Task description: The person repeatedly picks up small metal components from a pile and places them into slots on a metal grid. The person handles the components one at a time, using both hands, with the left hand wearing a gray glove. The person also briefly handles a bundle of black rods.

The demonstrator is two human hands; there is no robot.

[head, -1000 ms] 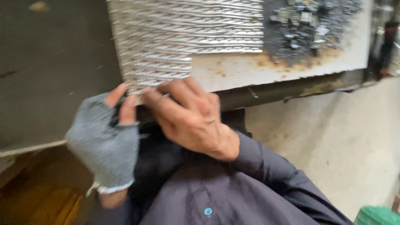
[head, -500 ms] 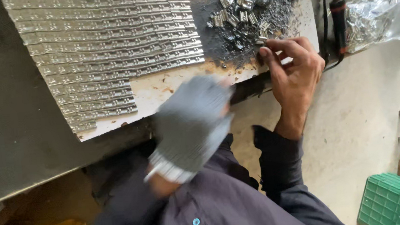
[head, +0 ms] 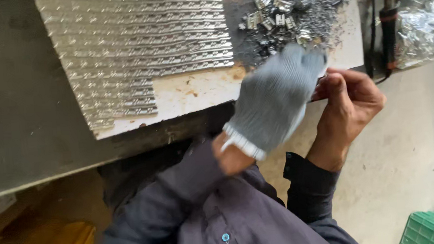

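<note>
Hovering at the board's (head: 194, 93) near edge, two hands meet just right of centre; the gloved left hand (head: 276, 102), in grey knit with a white cuff, is motion-blurred, fingers together and slightly curled, and whether it holds anything I cannot tell; the bare right hand (head: 351, 107) sits at three o'clock from it, fingers curled in with the thumb pressed toward them, seemingly pinching something small against the glove's edge, though the piece itself is hidden. At eleven o'clock from the glove lie the stamped metal strips (head: 144, 50); silvery, thin, embossed with a repeating pattern, stacked row upon row flat on the board; their long axis runs nine to three o'clock, tilted slightly clockwise; the lower rows are shorter, leaving bare rusty board beside them. At twelve o'clock from the glove sits a pile of small metal clips (head: 291, 13) amid dark filings; at two o'clock a dark-handled tool (head: 388, 31) stands upright; a green crate (head: 432, 229) shows at five o'clock.
</note>
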